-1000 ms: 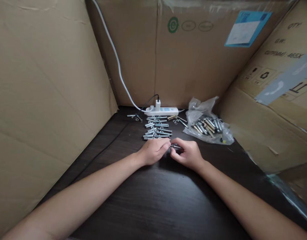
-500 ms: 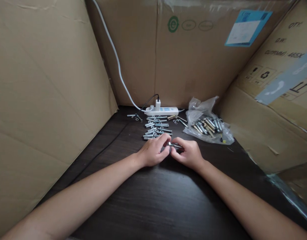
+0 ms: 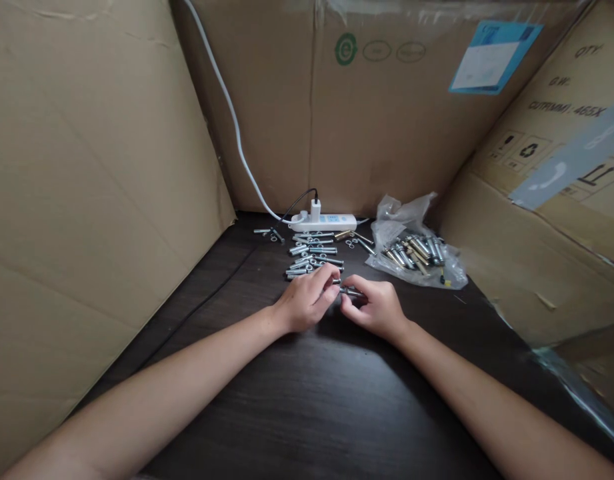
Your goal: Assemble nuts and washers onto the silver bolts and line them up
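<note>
Boxes wall in our dark table. Our arms slant inward; our right hand pinches a bolt between thumb and forefinger, near the rows. Our left hand curls at its end, though we cannot tell if it grips.

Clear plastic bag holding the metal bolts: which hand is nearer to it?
Right. The right hand is on the person's side of the clear plastic bag, slightly left; the left hand is farther left, by the rows of silver metal hardware.
</note>
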`<state>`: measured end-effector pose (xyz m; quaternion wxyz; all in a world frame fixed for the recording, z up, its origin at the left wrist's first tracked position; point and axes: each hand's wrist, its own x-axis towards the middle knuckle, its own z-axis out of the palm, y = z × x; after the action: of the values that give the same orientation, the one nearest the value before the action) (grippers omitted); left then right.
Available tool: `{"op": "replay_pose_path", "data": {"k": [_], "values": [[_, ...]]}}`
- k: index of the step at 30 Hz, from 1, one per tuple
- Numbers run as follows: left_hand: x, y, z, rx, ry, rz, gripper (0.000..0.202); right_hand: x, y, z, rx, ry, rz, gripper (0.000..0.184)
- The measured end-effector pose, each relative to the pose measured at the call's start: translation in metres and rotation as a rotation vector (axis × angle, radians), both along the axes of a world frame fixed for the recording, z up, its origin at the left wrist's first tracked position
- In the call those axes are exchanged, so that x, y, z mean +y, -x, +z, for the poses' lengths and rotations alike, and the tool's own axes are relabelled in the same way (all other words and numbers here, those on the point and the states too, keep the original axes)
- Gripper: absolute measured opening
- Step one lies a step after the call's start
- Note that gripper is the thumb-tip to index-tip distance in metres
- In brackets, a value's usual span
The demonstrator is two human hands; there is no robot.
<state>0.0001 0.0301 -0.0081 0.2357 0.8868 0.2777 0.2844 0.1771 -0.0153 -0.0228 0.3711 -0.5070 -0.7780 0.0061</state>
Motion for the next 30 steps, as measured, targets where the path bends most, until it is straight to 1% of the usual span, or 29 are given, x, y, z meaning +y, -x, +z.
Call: {"op": "replay_pose_path", "data": {"k": [5, 12, 14, 16, 18, 19, 22, 24, 25, 26, 28, 30], "values": [[-0.001, 0.000, 0.000, 0.033, -0.029, -0.028, 0.017, 0.000, 0.000, 0.000, 0.019, 0.019, 0.013, 0.015], [0.000, -0.002, -0.002, 0.033, -0.023, -0.020, 0.012, 0.000, 0.000, 0.001, 0.023, 0.022, 0.009, 0.015], [0.002, -0.002, -0.005, -0.017, 0.000, -0.008, 0.011, 0.000, 0.000, 0.001, 0.016, 0.021, 0.000, 0.015], [0.004, -0.004, -0.008, -0.134, 0.041, 0.014, 0.014, 0.000, 0.001, -0.001, 0.014, 0.025, -0.010, 0.014], [0.006, -0.007, -0.012, -0.302, 0.164, 0.028, 0.023, 0.001, 0.000, -0.002, 0.021, 0.027, -0.018, 0.014], [0.007, -0.009, -0.013, -0.386, 0.276, 0.025, 0.027, 0.001, -0.001, -0.002, 0.028, 0.029, -0.024, 0.014], [0.005, -0.016, -0.014, -0.542, 0.753, -0.038, 0.034, 0.004, -0.006, 0.004, 0.040, 0.036, -0.079, 0.015], [0.002, -0.019, -0.013, -0.556, 1.048, -0.117, 0.036, 0.005, -0.011, 0.014, 0.034, 0.053, -0.139, 0.017], [0.000, -0.019, -0.012, -0.551, 1.161, -0.159, 0.037, 0.005, -0.013, 0.021, 0.026, 0.065, -0.168, 0.018], [-0.001, -0.020, -0.011, -0.548, 1.244, -0.196, 0.037, 0.004, -0.015, 0.028, 0.013, 0.082, -0.191, 0.019], [-0.002, -0.019, -0.010, -0.543, 1.347, -0.246, 0.034, 0.002, -0.015, 0.043, -0.038, 0.130, -0.212, 0.020], [-0.002, -0.019, -0.010, -0.539, 1.393, -0.257, 0.033, -0.001, -0.013, 0.054, -0.128, 0.220, -0.152, 0.020]]}}
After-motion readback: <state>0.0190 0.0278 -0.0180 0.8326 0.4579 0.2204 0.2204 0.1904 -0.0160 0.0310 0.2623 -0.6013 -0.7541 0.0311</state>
